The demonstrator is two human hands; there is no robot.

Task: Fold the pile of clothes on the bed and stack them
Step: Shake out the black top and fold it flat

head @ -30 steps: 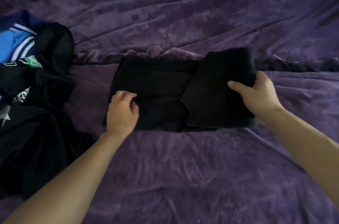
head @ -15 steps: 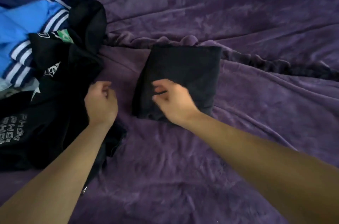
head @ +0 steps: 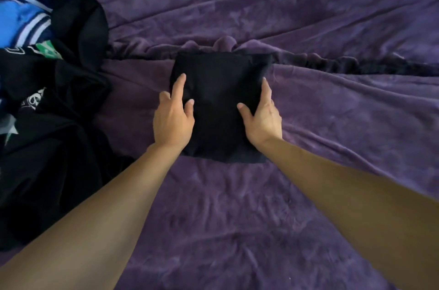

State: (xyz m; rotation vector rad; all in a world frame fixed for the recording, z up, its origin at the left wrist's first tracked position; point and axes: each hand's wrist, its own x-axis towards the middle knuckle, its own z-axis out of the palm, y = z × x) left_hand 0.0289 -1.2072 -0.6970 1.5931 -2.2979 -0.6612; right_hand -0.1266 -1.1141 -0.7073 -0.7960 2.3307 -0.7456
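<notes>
Folded garment point(head: 221, 104) judged soft, floppy; pressed flat-fingered by left hand point(head: 173, 121) at 9 o'clock, right hand point(head: 262, 119) at 3; best scooped from underneath

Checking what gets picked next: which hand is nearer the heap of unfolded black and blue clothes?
Left. The left hand touches the folded black garment on the side facing the heap; the right hand touches its opposite side.
</notes>
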